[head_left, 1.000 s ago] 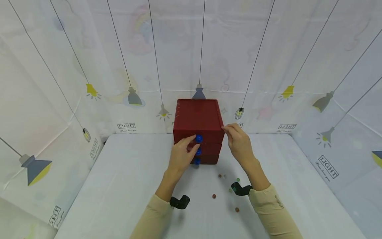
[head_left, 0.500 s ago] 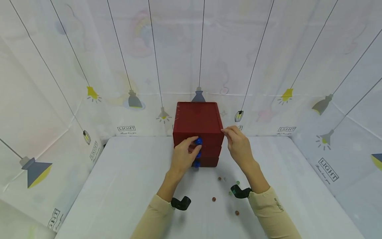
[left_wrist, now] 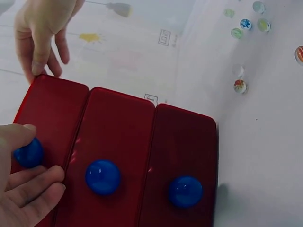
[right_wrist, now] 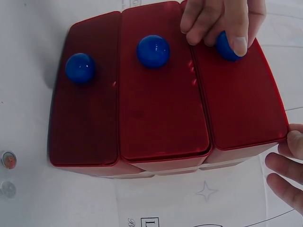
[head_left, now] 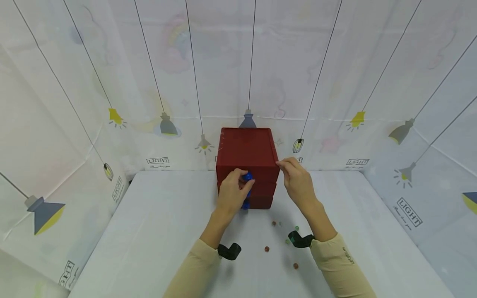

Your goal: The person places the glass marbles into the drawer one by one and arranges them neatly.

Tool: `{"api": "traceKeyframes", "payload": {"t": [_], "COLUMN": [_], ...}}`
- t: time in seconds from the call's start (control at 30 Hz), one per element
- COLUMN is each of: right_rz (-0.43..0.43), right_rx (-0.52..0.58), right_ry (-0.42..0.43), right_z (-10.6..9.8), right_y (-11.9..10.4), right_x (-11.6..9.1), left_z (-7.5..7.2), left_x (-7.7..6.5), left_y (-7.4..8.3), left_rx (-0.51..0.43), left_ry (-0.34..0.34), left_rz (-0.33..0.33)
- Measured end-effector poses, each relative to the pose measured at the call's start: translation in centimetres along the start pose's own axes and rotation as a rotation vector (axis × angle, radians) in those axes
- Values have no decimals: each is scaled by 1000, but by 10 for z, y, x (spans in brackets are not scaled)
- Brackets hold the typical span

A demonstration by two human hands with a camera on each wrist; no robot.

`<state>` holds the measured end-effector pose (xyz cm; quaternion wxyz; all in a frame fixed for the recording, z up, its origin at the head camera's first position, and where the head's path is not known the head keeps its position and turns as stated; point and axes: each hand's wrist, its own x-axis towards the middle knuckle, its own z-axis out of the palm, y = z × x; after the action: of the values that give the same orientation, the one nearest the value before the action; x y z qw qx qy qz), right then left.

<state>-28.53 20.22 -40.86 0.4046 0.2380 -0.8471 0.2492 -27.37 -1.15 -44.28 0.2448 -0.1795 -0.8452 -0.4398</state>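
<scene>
A dark red drawer box (head_left: 247,147) with three stacked drawers stands at the back of the white table. Each drawer front carries a round blue knob, the middle one (left_wrist: 102,177) and bottom one (left_wrist: 185,191) plain to see in the left wrist view. My left hand (head_left: 232,193) pinches the top blue knob (right_wrist: 228,47), thumb on one side and fingers on the other, covering part of it. With thumb and fingertip, my right hand (head_left: 299,182) holds the box's upper right front corner, its other fingers hanging loose beside it.
Several small glass marbles lie scattered on the table in front of and right of the box, among them a reddish-brown one (head_left: 266,249) and a green one (head_left: 297,228). A printed white curtain (head_left: 179,82) rises close behind the box.
My left hand has shifted slightly right, its fingers bending closer round the top knob. My right hand stays at the corner. The head view has tilted a little, so everything sits lower.
</scene>
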Motion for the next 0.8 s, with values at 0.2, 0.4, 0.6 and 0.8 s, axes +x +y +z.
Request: {"api": "traceKeyframes", "payload": {"t": [0.2,0.4,0.6,0.8], "right_rz": [6,4,-1,-2], "right_rx": [-4,-6,9,13], "right_ry": [-6,-10,-9,-9], "right_z": [-1,-1,-1,-2], "right_y": [0,0,-1,0], "right_x": [0,0,1,2], "left_z": [2,3,3,3], "left_x": [0,-1,-2,-4], "left_y": [2,4,2,3], "left_rx": [-10,-3,0,-14], "left_ry": [3,31,42,48], "left_rz": [-26,6,10,11]}}
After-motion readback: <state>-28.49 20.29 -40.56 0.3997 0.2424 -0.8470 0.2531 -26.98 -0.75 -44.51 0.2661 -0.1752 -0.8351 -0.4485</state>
